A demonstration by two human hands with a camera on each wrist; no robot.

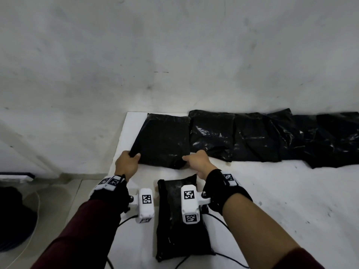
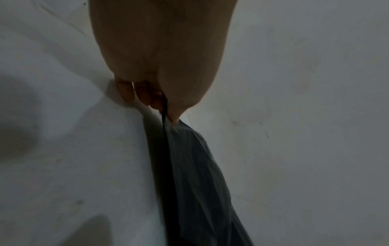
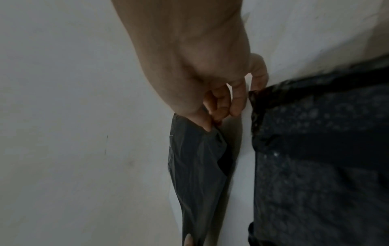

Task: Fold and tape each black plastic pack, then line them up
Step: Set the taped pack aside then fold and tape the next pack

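Scuffed grey-white wall (image 1: 174, 45), white table (image 1: 272, 200), pale floor (image 1: 58, 191), dim light

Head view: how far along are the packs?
Done: a row of packs lies along the wall. In hand: left hand and right hand pinch the near corners of the leftmost pack. Left: one pack lies apart near the wrists.

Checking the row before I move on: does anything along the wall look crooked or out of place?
The row looks fairly even. The far-left pack is skewed: its left edge slants, with the left hand and right hand pinching its near corners. One pack lies apart between the forearms.
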